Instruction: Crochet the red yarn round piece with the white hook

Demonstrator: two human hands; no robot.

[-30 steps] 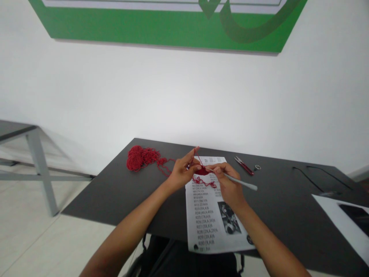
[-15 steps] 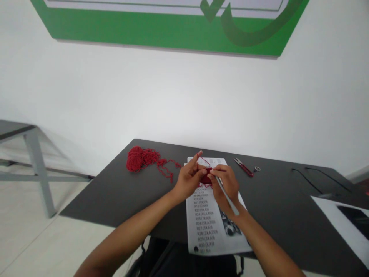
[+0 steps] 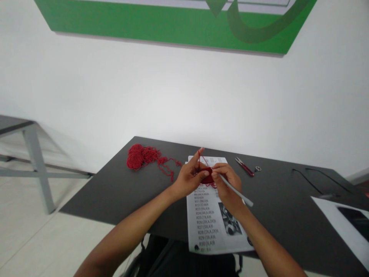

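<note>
A small red crocheted piece [image 3: 206, 178] is held up between the two hands, above the far part of a printed sheet [image 3: 204, 227]. The left hand [image 3: 188, 177] pinches its left side between thumb and fingers, the index finger raised with a strand of red yarn looped over it and running down to the work. The right hand [image 3: 229, 181] pinches a grey-handled hook [image 3: 239, 194] at the right edge of the piece, the handle slanting out towards the near right. Loose red yarn hangs just below the piece.

To the left, a ball of red yarn [image 3: 135, 157] lies on the dark table [image 3: 276, 219], loose tangled strands trailing right from it. To the right of the sheet's far end lie red-handled snips [image 3: 244, 166], with a small ring [image 3: 258, 169] beside their handle. Farther right are dark-framed glasses [image 3: 308, 181]; nearer, at the right edge, a white paper [image 3: 336, 219] carries a dark flat rectangle [image 3: 356, 220]. Beyond the table rises a white wall [image 3: 173, 96] bearing a green-bordered sign [image 3: 161, 30].
</note>
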